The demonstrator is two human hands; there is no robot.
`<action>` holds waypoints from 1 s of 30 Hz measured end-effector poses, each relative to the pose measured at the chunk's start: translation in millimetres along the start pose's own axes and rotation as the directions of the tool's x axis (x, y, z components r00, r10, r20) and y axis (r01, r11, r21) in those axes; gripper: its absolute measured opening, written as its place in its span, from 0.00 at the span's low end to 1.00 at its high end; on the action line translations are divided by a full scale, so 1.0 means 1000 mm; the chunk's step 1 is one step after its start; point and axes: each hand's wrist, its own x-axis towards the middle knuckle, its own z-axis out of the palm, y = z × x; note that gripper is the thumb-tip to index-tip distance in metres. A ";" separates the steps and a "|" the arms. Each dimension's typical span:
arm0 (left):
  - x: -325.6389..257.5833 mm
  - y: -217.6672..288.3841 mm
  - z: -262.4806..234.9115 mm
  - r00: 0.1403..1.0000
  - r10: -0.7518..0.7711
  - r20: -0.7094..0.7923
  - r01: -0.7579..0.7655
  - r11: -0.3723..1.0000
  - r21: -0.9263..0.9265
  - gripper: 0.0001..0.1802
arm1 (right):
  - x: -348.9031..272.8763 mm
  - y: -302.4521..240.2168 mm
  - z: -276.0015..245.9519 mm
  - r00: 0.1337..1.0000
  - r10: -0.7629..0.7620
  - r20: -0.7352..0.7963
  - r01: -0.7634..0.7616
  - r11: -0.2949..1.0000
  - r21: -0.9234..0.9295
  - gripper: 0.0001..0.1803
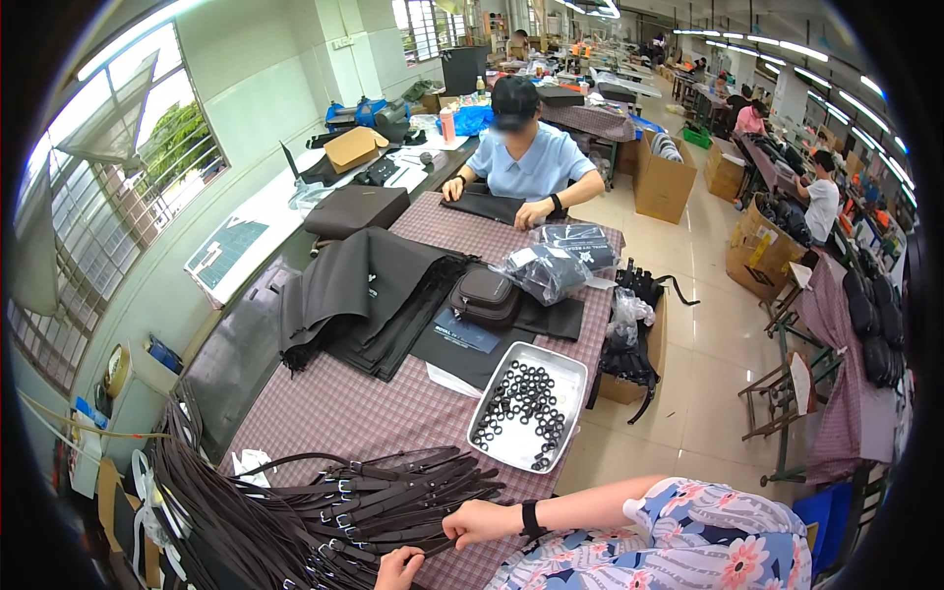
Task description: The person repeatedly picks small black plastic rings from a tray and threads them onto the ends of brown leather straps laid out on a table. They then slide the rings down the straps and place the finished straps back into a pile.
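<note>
A heap of dark brown straps with metal buckles (383,497) lies on the checked table cover (393,413) at the near edge. More straps hang off the left side (211,501). My right hand (479,522), with a black band at the wrist, is closed on the ends of straps at the heap's right side. Just below it, at the picture's lower edge, my left hand (398,568) grips a strap. Beyond my right hand stands a metal tray (570,379) with several black rings in it.
Mid-table are a small dark bag (484,295), folded dark fabric (359,285) and plastic bags of parts (551,267). A person in a light blue shirt (531,162) works at the far end. Cardboard boxes (664,182) stand on the floor to the right.
</note>
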 end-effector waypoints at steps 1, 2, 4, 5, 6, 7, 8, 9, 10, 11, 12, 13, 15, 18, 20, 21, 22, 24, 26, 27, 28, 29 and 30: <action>-0.001 -0.003 0.002 1.000 -0.009 -0.006 0.009 1.000 -0.007 0.10 | 0.005 -0.002 0.006 0.999 -0.043 0.008 0.044 0.985 -0.165 0.18; -0.002 -0.006 0.003 0.999 -0.044 -0.007 0.044 0.999 -0.033 0.11 | 0.013 -0.003 0.017 0.993 -0.114 0.028 0.117 0.943 -0.311 0.20; 0.005 -0.017 0.003 0.990 -0.133 0.053 0.135 0.990 -0.049 0.11 | 0.028 -0.002 0.046 0.958 -0.285 -0.044 0.232 0.853 -0.468 0.16; 0.007 -0.024 0.002 0.981 -0.177 0.082 0.181 0.982 -0.050 0.12 | 0.038 0.002 0.067 0.948 -0.307 -0.087 0.219 0.825 -0.521 0.14; 0.006 -0.028 0.000 0.989 -0.137 0.059 0.145 0.974 -0.172 0.13 | 0.046 -0.004 0.073 0.954 -0.262 -0.143 0.178 0.886 -0.429 0.10; 0.003 -0.032 -0.005 0.980 -0.180 0.087 0.194 0.962 -0.190 0.13 | 0.051 -0.006 0.074 0.960 -0.254 -0.116 0.182 0.884 -0.431 0.10; 0.000 -0.035 -0.011 0.968 -0.222 0.116 0.242 0.948 -0.207 0.13 | 0.054 -0.008 0.075 0.965 -0.246 -0.090 0.185 0.882 -0.432 0.10; -0.005 -0.039 -0.015 0.953 -0.266 0.145 0.293 0.929 -0.224 0.13 | 0.055 -0.015 0.075 0.970 -0.237 -0.060 0.188 0.882 -0.433 0.11; -0.006 -0.043 -0.020 0.950 -0.259 0.176 0.300 0.914 -0.274 0.13 | 0.053 -0.025 0.071 0.969 -0.238 -0.070 0.195 0.905 -0.379 0.11; -0.008 -0.046 -0.025 0.941 -0.276 0.198 0.319 0.916 -0.243 0.13 | 0.054 -0.026 0.069 0.961 -0.261 -0.088 0.216 0.914 -0.343 0.11; -0.006 -0.038 -0.029 0.929 -0.292 0.229 0.341 0.915 -0.217 0.13 | 0.051 -0.025 0.069 0.956 -0.271 -0.109 0.227 0.925 -0.305 0.11; -0.003 -0.033 -0.031 0.915 -0.308 0.259 0.361 0.913 -0.188 0.13 | 0.050 -0.025 0.069 0.951 -0.281 -0.130 0.239 0.934 -0.266 0.11; 0.000 -0.029 -0.033 0.905 -0.311 0.290 0.384 0.891 -0.243 0.13 | 0.050 -0.026 0.067 0.962 -0.231 -0.145 0.204 0.962 -0.181 0.14; 0.001 -0.032 -0.031 0.909 -0.264 0.323 0.387 0.822 -0.417 0.11 | 0.054 -0.016 0.066 0.954 -0.272 -0.129 0.246 0.952 -0.184 0.13; 0.002 -0.043 -0.031 0.920 -0.265 0.287 0.371 0.825 -0.426 0.11 | 0.056 -0.008 0.070 0.941 -0.297 -0.164 0.269 0.947 -0.173 0.14; 0.004 -0.042 -0.034 0.926 -0.267 0.265 0.362 0.826 -0.432 0.11 | 0.058 -0.009 0.068 0.933 -0.312 -0.178 0.283 0.944 -0.168 0.14; 0.006 -0.041 -0.039 0.918 -0.249 0.309 0.365 0.837 -0.408 0.13 | 0.056 -0.017 0.066 0.917 -0.311 -0.250 0.284 0.949 -0.140 0.16; 0.009 -0.033 -0.036 0.937 -0.265 0.227 0.341 0.838 -0.426 0.12 | 0.058 -0.010 0.070 0.925 -0.244 -0.291 0.205 0.966 -0.159 0.16; 0.008 -0.035 -0.035 0.941 -0.275 0.199 0.335 0.841 -0.424 0.13 | 0.059 -0.007 0.076 0.902 -0.264 -0.341 0.203 0.958 -0.203 0.16; 0.007 -0.040 -0.036 0.937 -0.278 0.213 0.345 0.841 -0.417 0.13 | 0.060 -0.009 0.076 0.903 -0.269 -0.335 0.206 0.955 -0.212 0.16; 0.006 -0.044 -0.037 0.932 -0.281 0.228 0.354 0.840 -0.411 0.13 | 0.060 -0.011 0.075 0.904 -0.275 -0.328 0.210 0.953 -0.220 0.16; 0.005 -0.048 -0.037 0.929 -0.277 0.246 0.362 0.824 -0.437 0.13 | 0.061 -0.013 0.075 0.905 -0.280 -0.321 0.213 0.950 -0.228 0.16; 0.003 -0.052 -0.037 0.925 -0.273 0.264 0.370 0.806 -0.462 0.13 | 0.063 -0.015 0.075 0.912 -0.272 -0.306 0.212 0.953 -0.215 0.15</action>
